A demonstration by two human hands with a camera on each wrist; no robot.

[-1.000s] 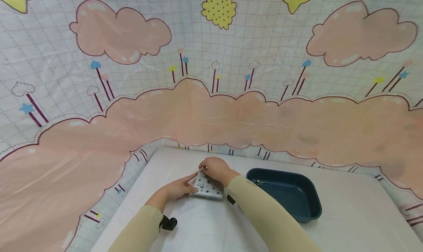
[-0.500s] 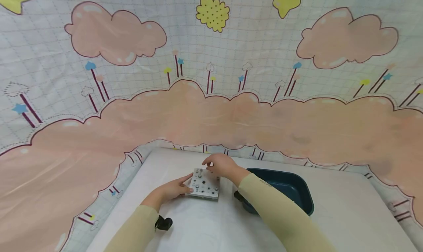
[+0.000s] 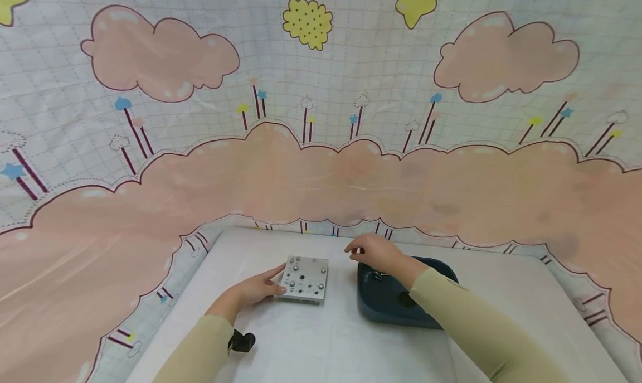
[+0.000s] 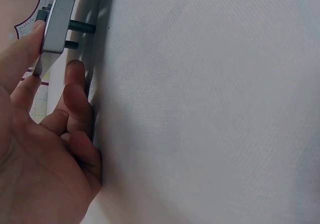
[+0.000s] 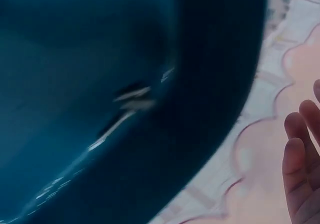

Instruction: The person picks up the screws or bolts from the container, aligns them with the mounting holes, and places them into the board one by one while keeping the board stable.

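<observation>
A square metal plate with several screw heads and holes in its top lies on the white table. At its left side, my left hand grips the near corner between thumb and fingers. Threaded bolt ends stick out from the plate's underside in the left wrist view. My right hand is over the far left end of a dark blue tray, its fingers loosely bent with nothing seen between them. A few small screws, blurred in the right wrist view, lie in a corner of the tray.
The white table runs back to a hanging cloth printed with clouds and stars. Between plate and tray is a narrow strip of table. A black wrist device sits at the left sleeve's cuff.
My right hand has left the top of the plate and moved right to above the tray. The left hand keeps its hold on the plate. The head view has shifted slightly.
</observation>
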